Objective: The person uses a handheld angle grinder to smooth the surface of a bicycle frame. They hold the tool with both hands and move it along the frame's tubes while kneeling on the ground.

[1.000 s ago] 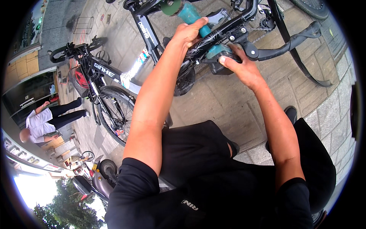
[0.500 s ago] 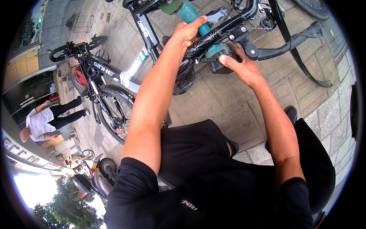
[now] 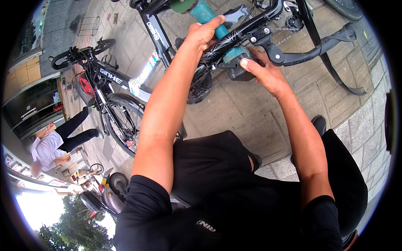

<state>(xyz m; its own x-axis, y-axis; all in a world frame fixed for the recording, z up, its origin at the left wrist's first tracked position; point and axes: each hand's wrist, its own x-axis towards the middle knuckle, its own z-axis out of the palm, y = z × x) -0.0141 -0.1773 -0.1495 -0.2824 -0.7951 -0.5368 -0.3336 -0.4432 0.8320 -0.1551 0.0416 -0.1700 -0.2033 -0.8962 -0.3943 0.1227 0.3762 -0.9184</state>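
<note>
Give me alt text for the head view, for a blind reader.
The person's left hand and right hand grip a teal power tool with a green disc, crossing behind a black bicycle frame tube. At left are another bicycle and someone in white.

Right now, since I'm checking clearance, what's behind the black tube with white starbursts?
A teal power tool crosses behind the tube, showing on both sides, paving beyond. The tool's middle is covered by the tube and left hand.

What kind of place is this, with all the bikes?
Probably an outdoor paved area outside a building: there are stone slabs underfoot, a motorbike standing nearby and leafy trees against a bright sky.
</note>
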